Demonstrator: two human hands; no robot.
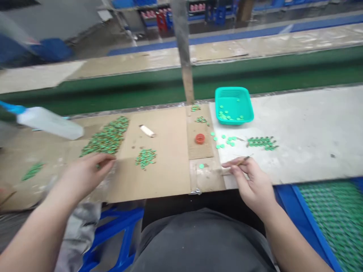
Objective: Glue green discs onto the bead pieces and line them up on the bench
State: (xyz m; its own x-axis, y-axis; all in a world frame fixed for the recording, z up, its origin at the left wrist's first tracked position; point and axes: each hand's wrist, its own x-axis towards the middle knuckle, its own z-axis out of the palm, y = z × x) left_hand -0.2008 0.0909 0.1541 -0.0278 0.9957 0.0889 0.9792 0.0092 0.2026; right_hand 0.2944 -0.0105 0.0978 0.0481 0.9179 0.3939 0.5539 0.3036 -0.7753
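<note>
- Seemingly the step in hand is a sorting or laying-out of small green discs, with the left hand [86, 174] at the lower left of the frame, fingers curled together on the near edge of the big patch of green discs [107, 137].
- What those fingers pinch cannot be told; blur hides it.
- At the lower right, the right hand [249, 181] is closed on a thin stick [243, 161], its tip pointing up and right.
- A single green disc [201, 166] lies just left of that hand, apart from it, on the cardboard sheet [167, 177].
- Between the 2 hands sits a small heap of discs [145, 157], near neither.
- Further up, right of centre, a red cap [200, 138], loose discs [227, 140] and a neat cluster of discs [262, 142] lie near the right hand; a teal tray [246, 102] holding a few discs stands beyond them.
- Likely the next move calls for a fine pinch or a careful touch of the stick tip on 1 disc without scattering its neighbours.
</note>
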